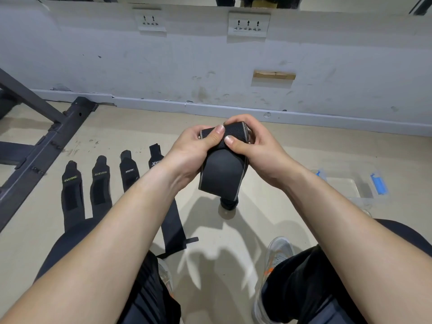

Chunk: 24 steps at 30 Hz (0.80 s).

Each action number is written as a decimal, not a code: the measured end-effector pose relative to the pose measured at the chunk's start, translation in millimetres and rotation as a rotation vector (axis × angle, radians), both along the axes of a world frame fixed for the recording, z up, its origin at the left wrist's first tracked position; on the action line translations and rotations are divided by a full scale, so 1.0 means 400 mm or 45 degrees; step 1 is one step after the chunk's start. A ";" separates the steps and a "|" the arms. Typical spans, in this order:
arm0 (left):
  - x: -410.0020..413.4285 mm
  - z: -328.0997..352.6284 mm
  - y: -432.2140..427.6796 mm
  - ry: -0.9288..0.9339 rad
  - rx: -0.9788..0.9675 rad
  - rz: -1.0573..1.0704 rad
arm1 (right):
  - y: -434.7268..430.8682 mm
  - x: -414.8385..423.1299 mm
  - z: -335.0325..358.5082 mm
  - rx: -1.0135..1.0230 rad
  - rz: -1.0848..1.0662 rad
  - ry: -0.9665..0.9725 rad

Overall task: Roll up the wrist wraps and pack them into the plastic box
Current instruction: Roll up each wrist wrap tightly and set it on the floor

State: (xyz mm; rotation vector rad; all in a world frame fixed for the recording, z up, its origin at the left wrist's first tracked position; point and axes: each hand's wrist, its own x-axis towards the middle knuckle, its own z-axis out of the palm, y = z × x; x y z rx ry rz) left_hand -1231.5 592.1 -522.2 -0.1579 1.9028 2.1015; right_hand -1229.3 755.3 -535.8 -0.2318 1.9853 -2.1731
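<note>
— What is the room like?
— A beige floor (292,160) under a scuffed white wall (187,66) with sockets (248,24). A black metal frame (46,146) stands left, four flat wrist wraps (71,190) lie beside it, and the plastic box (350,185) sits right.
— And the fingers?
— The left hand (191,148) and right hand (254,148) curl round a black wrist wrap (222,174) above the floor. Both thumbs press its rolled top and the tail hangs down.

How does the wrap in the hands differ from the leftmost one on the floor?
The held wrap is partly rolled and gripped, its tail hanging; the leftmost floor wrap lies flat, untouched. The held wrap has grey edges; the leftmost floor wrap shows green lettering. Both are black.
</note>
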 end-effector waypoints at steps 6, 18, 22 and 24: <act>0.002 0.001 -0.006 0.108 -0.071 0.024 | -0.009 0.002 0.003 0.035 -0.022 -0.233; 0.011 0.000 0.010 0.001 -0.009 -0.122 | -0.006 0.000 -0.001 -0.001 -0.187 -0.049; 0.002 0.001 0.017 -0.055 -0.023 -0.037 | -0.003 0.004 0.002 0.022 -0.170 0.019; -0.003 0.000 0.015 -0.030 0.004 -0.052 | -0.001 0.004 0.003 0.010 -0.148 0.024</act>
